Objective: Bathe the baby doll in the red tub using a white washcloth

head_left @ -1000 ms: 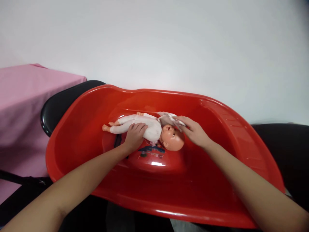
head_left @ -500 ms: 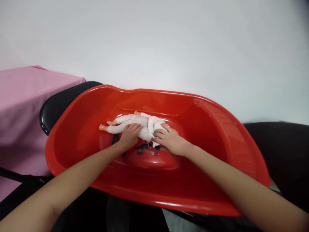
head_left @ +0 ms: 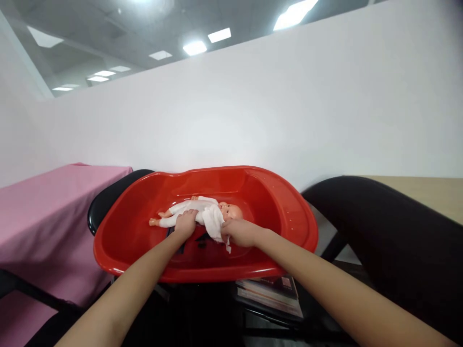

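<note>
A baby doll (head_left: 181, 208) in white clothes lies on its back in a red plastic baby bath (head_left: 119, 236), its feet to the left and its head to the right. My left hand (head_left: 185, 224) holds the near side of the doll at its hip, with the fingers curled onto the white clothing. Beside the doll's head, my right hand (head_left: 239, 232) is closed on a white cloth (head_left: 213, 221) that bunches over the doll's chest and neck. A loose end of the cloth dangles below my right fingers. The doll's near arm cannot be seen.
A table under a pink cloth (head_left: 54, 202) stands to the left, and a black chair (head_left: 361, 217) to the right. Several books (head_left: 271, 294) lie beneath the bath's front edge. A white wall (head_left: 235, 111) rises behind.
The view has tilted up and the bath looks smaller. My right hand has closed on the cloth and drawn it toward me, and the doll's head now shows. My left hand stays at the doll's side.
</note>
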A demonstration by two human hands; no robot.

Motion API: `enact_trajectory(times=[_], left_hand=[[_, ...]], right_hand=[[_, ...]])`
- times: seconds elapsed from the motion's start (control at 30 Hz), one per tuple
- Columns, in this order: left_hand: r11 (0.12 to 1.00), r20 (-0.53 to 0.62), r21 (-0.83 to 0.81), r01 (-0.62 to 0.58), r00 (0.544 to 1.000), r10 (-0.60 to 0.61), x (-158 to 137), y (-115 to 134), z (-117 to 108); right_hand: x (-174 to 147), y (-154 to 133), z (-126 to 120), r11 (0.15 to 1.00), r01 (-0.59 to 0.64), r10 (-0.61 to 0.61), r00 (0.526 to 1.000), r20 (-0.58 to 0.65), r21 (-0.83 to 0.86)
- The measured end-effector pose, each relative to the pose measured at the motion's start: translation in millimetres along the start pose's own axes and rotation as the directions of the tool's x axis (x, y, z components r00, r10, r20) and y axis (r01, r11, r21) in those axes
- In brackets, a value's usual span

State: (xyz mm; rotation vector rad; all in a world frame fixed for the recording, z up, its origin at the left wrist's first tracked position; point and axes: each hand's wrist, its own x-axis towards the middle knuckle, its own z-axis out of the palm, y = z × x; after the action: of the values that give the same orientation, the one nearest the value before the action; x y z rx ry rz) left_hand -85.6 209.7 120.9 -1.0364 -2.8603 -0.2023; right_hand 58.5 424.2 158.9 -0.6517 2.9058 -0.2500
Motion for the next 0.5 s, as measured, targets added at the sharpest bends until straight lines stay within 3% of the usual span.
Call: enact_trajectory(times=[0.13, 0.27, 0.37, 0.5], left_hand=[[1.000, -0.059, 0.028, -0.003, 0.998, 0.005, -4.3, 0.5, 1.6], [0.995, -0.124, 0.073, -0.067, 0.989, 0.076, -10.0, -4.1, 4.5], [0.986, -0.142, 0.106, -0.125, 0.980, 0.140, -15.7, -6.3, 4.0], [0.987, -0.141, 0.087, -0.132, 0.980, 0.143, -21.5, -10.0, 9.4]], right_hand=[[-51.7, -7.6, 10.4, 0.946, -0.150, 0.189, 0.976, -0.112, 0.286], [-74.1, -9.8, 14.6, 0.875, -0.340, 0.423, 0.883, -0.204, 0.345], [-72.0, -9.8, 13.6, 0.872, -0.355, 0.445, 0.861, -0.245, 0.337], [-64.6, -9.2, 21.2, 0.841, -0.419, 0.486, 0.862, -0.141, 0.342]])
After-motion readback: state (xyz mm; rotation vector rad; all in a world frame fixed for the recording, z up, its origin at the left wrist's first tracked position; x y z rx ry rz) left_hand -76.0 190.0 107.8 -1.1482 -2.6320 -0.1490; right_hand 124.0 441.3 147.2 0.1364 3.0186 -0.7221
